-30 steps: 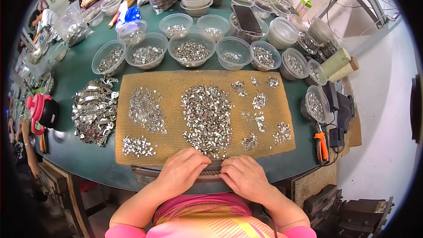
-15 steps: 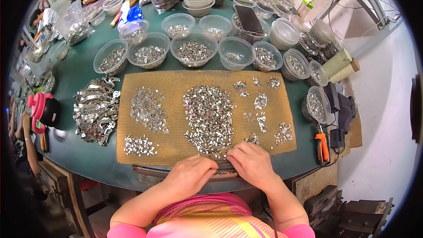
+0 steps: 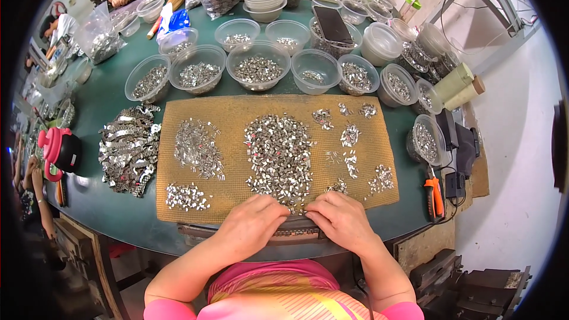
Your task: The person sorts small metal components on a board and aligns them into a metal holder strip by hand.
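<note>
My left hand is closed, its fingertips pinched at the near end of a central pile of small silvery metal pieces. Close by on the right, my right hand is also closed, thumb against fingers, at the same end of the pile. Whatever lies in either pinch is too small or hidden to tell. The pile rests on a tan textured mat. Just below my hands, along the mat's near edge, runs a dark narrow holder with a row of small pieces in it.
Smaller heaps of metal parts lie on the mat's left and right. Linked metal strips are stacked left of it. Plastic bowls of parts line the far side. Orange-handled pliers lie right; a pink-and-black pot stands left.
My left hand has shifted slightly away from me, toward the pile, showing more of the holder below. My right hand has barely moved. Both stay pinched.
</note>
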`<action>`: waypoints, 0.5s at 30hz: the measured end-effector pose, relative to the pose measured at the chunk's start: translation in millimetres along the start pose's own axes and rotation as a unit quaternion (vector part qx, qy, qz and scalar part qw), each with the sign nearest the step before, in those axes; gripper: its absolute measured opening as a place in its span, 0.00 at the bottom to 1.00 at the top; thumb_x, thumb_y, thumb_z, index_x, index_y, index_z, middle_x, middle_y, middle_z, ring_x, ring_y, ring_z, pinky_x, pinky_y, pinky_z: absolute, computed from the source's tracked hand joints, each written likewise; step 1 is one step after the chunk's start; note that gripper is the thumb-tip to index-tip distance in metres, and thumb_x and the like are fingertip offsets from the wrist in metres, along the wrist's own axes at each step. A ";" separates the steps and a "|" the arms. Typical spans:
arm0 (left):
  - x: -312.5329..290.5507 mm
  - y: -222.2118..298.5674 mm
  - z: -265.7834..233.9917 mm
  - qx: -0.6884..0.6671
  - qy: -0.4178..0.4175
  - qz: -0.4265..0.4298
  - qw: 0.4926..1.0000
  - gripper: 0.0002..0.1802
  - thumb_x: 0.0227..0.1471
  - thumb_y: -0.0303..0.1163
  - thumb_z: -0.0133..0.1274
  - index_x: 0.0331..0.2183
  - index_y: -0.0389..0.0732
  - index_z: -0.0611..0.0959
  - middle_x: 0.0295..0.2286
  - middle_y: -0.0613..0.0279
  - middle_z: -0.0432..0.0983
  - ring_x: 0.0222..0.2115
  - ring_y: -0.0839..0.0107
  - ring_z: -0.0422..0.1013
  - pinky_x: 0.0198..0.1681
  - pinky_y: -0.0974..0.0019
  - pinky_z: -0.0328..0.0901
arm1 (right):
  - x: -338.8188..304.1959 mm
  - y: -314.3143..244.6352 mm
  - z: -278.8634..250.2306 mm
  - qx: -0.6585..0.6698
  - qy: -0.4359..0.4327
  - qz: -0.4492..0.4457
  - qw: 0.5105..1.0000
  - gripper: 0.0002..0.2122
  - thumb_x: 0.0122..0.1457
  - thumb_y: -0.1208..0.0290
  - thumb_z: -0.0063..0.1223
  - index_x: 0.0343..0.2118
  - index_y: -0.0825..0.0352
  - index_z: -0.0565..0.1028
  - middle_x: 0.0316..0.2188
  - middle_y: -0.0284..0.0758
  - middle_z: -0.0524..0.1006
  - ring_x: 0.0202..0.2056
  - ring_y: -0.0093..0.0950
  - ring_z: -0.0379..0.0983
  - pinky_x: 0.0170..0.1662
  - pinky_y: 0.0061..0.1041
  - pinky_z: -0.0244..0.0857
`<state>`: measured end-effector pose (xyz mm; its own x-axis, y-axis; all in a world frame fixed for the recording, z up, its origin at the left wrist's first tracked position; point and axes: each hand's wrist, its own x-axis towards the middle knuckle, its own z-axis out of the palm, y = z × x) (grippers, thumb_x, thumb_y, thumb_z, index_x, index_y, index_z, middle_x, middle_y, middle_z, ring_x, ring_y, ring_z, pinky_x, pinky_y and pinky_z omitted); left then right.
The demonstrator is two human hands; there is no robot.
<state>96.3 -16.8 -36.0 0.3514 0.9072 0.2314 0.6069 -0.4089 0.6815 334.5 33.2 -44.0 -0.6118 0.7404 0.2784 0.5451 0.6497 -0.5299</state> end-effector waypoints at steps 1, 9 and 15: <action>2.7 -1.9 1.6 0.018 -0.001 0.007 1.000 0.08 0.53 0.26 0.60 0.38 0.38 0.83 0.32 0.58 0.75 0.38 0.57 0.73 0.41 0.56 0.71 | 0.5 -1.3 1.4 0.001 0.000 -0.001 1.000 0.05 0.56 0.72 0.64 0.35 0.63 0.81 0.30 0.32 0.77 0.32 0.34 0.77 0.34 0.33 0.71; 11.6 -7.5 13.8 0.141 -0.020 0.057 0.988 0.05 0.53 0.27 0.59 0.34 0.40 0.81 0.31 0.59 0.73 0.34 0.57 0.73 0.36 0.57 0.70 | -2.7 -8.8 7.8 -0.100 -0.005 -0.027 0.995 0.05 0.55 0.72 0.64 0.34 0.62 0.80 0.32 0.30 0.77 0.32 0.33 0.75 0.36 0.32 0.70; 9.6 -7.3 8.2 0.078 0.020 0.031 0.996 0.06 0.52 0.26 0.61 0.32 0.40 0.80 0.29 0.58 0.74 0.33 0.57 0.74 0.36 0.56 0.70 | -3.2 -11.1 3.4 -0.039 -0.005 -0.029 0.999 0.07 0.54 0.74 0.64 0.35 0.63 0.78 0.33 0.32 0.77 0.34 0.34 0.76 0.38 0.33 0.70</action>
<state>101.1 -5.9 -44.4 0.3660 0.8813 0.2990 0.6892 -0.4726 0.5493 328.4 23.0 -41.8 -0.6488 0.6999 0.2989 0.5519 0.7031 -0.4484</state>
